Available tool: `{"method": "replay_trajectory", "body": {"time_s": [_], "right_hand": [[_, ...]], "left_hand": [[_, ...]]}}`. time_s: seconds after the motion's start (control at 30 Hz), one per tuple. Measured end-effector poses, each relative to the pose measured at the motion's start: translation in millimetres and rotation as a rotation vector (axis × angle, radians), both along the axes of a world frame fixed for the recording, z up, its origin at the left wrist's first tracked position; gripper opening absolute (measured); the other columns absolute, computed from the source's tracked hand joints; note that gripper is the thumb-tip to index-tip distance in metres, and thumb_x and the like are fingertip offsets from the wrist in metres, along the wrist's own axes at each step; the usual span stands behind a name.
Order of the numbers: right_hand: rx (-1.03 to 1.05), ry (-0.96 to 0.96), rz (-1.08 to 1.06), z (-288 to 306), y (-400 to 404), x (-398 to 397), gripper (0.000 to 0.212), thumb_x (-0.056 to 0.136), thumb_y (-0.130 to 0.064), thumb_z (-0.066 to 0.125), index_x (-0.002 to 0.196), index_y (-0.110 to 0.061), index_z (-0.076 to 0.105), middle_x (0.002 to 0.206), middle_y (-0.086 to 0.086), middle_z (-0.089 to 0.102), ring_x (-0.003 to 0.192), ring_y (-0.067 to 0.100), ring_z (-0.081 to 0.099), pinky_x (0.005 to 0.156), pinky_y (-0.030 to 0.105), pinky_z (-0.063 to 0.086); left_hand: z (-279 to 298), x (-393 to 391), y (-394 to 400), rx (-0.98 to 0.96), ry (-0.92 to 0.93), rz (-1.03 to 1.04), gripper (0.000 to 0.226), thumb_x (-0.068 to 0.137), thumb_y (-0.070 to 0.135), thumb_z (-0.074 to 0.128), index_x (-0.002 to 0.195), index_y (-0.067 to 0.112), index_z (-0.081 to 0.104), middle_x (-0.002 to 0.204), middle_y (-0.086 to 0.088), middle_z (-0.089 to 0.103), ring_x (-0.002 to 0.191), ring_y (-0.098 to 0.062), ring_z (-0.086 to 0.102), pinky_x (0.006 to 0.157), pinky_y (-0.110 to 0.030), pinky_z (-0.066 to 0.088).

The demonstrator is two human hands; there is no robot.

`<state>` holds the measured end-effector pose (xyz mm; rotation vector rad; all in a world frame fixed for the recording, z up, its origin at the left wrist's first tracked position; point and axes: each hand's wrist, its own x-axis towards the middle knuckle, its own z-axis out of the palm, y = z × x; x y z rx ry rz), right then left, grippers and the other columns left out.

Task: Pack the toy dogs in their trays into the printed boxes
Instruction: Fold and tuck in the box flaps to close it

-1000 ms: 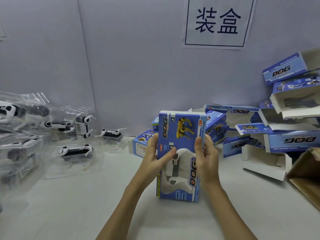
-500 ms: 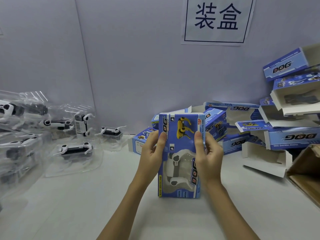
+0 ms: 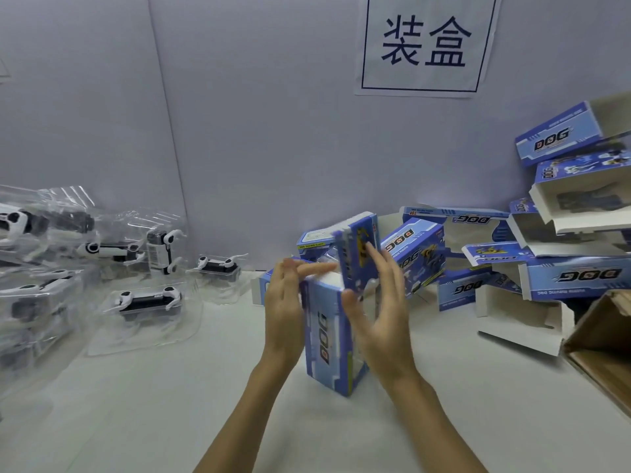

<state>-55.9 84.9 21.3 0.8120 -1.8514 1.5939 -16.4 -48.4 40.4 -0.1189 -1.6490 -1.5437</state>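
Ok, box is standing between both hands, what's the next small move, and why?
Probably set the blue box aside toward the box pile. It stands upright on the table, left hand and right hand flat against its sides; whether its top flap is fully shut is blurred.

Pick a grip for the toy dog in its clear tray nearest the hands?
Judging from its pose, take the tray with its toy dog by both long edges, from above: it lies flat, dog up, thin flanges spread on the table, near edge unobstructed.
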Motion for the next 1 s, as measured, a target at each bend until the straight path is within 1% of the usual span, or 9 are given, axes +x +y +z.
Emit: {"method": "replay_trajectory", "body": {"time_s": [0.1,0.2,0.33,0.43,0.53,0.63,0.73,0.87,1.0], "right_hand": [[-0.041,-0.082,0.168,0.3,-5.3,1.9,0.104,0.081,-0.068,0.076,0.162,-0.028,0.024,0.166,-0.014,0.034,0.154,0.013,0.034,0.117,0.05,0.045],[-0.195,-0.154,0.241,4.8,2.8,-2.0,0.09,0.081,-0.055,0.083,0.154,-0.032,0.036,0.149,-0.01,0.055,0.138,0.02,0.057,0.1,0.051,0.059],[-0.35,-0.352,0.328,3.5,17.7,-7.8,0.07,0.077,-0.054,0.077,0.136,-0.024,0.055,0.12,0.008,0.073,0.106,0.03,0.075,0.089,0.055,0.062],[-0.357,-0.433,0.437,2.6,18.8,-9.2,0.065,0.078,-0.06,0.077,0.133,-0.03,0.059,0.125,0.008,0.074,0.111,0.033,0.073,0.098,0.059,0.057],[-0.311,-0.23,0.324,9.7,16.1,-5.1,0.06,0.094,-0.046,0.068,0.148,-0.042,0.043,0.143,-0.009,0.062,0.13,0.015,0.063,0.104,0.038,0.055],[-0.259,-0.064,0.2,8.5,15.7,-8.5,0.038,0.104,-0.033,0.055,0.142,-0.032,0.051,0.134,0.0,0.061,0.116,0.016,0.065,0.092,0.025,0.054],[-0.13,-0.041,0.111,7.4,15.1,-7.7,0.036,0.103,-0.055,0.05,0.126,-0.033,0.066,0.131,-0.001,0.058,0.122,0.014,0.06,0.094,0.027,0.052],[-0.127,-0.076,0.073,4.3,13.1,-8.9,0.033,0.101,-0.046,0.059,0.123,-0.028,0.075,0.154,-0.009,0.047,0.145,0.004,0.043,0.112,0.039,0.047],[-0.182,-0.103,0.123,6.3,14.9,-8.0,0.027,0.105,-0.035,0.055,0.115,-0.027,0.079,0.156,-0.012,0.048,0.148,0.001,0.039,0.115,0.027,0.043]], "left_hand": [[0.6,-1.6,-5.0,-0.145,0.026,0.004,0.036,0.106,0.028,0.053,0.14,0.025,0.062,0.104,0.01,0.068,0.097,-0.013,0.067,0.082,-0.02,0.052],[1.7,-2.2,-4.1,0.016,0.016,-0.118,0.049,0.097,0.031,0.068,0.143,0.027,0.05,0.108,0.009,0.069,0.097,-0.016,0.071,0.079,-0.022,0.057],[-1.1,-0.7,-12.0,0.019,-0.304,-0.206,0.07,0.084,0.055,0.071,0.146,0.041,0.043,0.138,0.01,0.059,0.122,-0.007,0.063,0.084,-0.019,0.057],[-7.7,0.9,-18.3,0.12,-0.505,-0.504,0.085,0.073,0.067,0.077,0.147,0.043,0.039,0.123,0.003,0.075,0.107,-0.021,0.075,0.078,-0.028,0.062],[-12.3,-0.7,-23.1,0.23,-0.417,-0.539,0.077,0.074,0.054,0.083,0.139,0.051,0.044,0.123,-0.003,0.075,0.105,-0.029,0.076,0.076,-0.036,0.064],[-14.9,-2.9,-19.9,0.172,-0.271,-0.48,0.064,0.086,0.033,0.085,0.137,0.046,0.046,0.132,-0.007,0.07,0.108,-0.033,0.075,0.078,-0.042,0.064],[-21.0,-5.7,-14.7,0.086,-0.219,-0.444,0.072,0.088,0.027,0.083,0.143,0.045,0.041,0.142,-0.005,0.062,0.115,-0.03,0.072,0.081,-0.042,0.064],[-20.4,-4.2,-11.3,0.046,-0.147,-0.382,0.045,0.092,0.038,0.079,0.128,0.038,0.051,0.138,0.008,0.061,0.109,-0.024,0.075,0.075,-0.032,0.064],[-4.5,-1.5,-9.5,-0.007,-0.048,-0.228,0.04,0.096,0.054,0.057,0.105,0.016,0.057,0.139,0.026,0.058,0.108,-0.008,0.072,0.074,-0.02,0.059]]}}
